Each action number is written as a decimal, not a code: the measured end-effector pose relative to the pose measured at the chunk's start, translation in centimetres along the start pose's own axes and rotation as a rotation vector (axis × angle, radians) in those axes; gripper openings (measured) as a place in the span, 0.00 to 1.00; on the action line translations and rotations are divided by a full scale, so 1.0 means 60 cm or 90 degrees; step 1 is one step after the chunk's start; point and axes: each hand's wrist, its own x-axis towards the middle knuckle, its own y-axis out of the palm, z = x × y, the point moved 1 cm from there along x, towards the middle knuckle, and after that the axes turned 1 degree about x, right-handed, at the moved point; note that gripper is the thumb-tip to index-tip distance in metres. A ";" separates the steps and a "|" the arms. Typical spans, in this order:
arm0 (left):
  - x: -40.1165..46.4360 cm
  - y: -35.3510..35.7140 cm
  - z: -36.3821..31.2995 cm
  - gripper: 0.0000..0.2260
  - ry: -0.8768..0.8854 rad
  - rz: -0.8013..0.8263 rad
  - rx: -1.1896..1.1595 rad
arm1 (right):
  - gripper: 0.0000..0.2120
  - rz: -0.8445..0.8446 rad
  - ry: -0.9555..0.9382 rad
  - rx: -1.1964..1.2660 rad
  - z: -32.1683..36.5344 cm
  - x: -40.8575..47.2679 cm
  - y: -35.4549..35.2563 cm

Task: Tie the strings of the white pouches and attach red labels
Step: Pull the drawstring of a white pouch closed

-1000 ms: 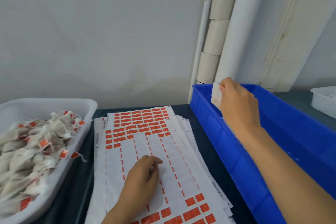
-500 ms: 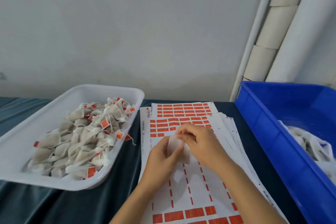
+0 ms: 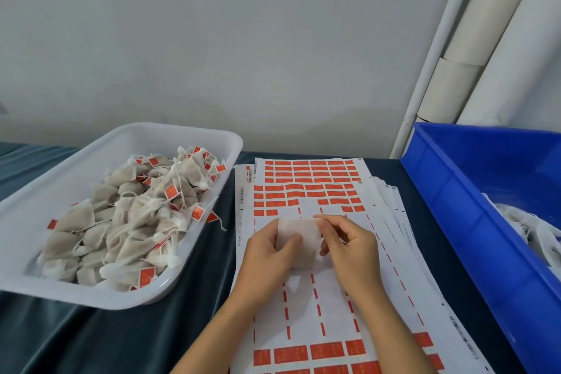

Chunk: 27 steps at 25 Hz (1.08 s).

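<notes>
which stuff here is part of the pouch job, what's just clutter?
Job:
white pouch, held by left hand and right hand
red label sheets
white tray of labelled pouches
blue bin of loose pouches

Lying about:
white pipes
dark table cover

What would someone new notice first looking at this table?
Probably the two hands, left hand and right hand, gripping one white pouch over the red label sheets at centre. Next, the white tray on the left heaped with labelled pouches, and the blue bin on the right.
</notes>
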 end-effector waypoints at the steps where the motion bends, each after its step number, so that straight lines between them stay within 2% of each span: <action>1: 0.001 -0.002 -0.002 0.08 -0.001 0.025 -0.011 | 0.06 -0.001 0.001 0.002 -0.001 -0.001 -0.001; 6: 0.014 -0.003 -0.014 0.09 -0.032 0.137 -0.026 | 0.08 -0.039 -0.018 0.007 0.002 -0.003 -0.003; 13: 0.015 0.006 -0.005 0.12 -0.019 0.155 0.077 | 0.05 -0.098 -0.079 -0.042 0.003 -0.001 -0.007; 22: 0.004 0.005 -0.001 0.09 -0.017 0.212 0.191 | 0.07 -0.254 0.023 -0.035 -0.011 0.011 -0.039; 24: 0.002 0.003 -0.002 0.10 -0.027 0.208 0.168 | 0.04 -0.242 0.059 -0.012 -0.012 0.012 -0.037; 27: 0.001 -0.010 -0.003 0.16 -0.081 0.172 0.030 | 0.07 -0.173 0.080 0.002 -0.009 0.016 -0.036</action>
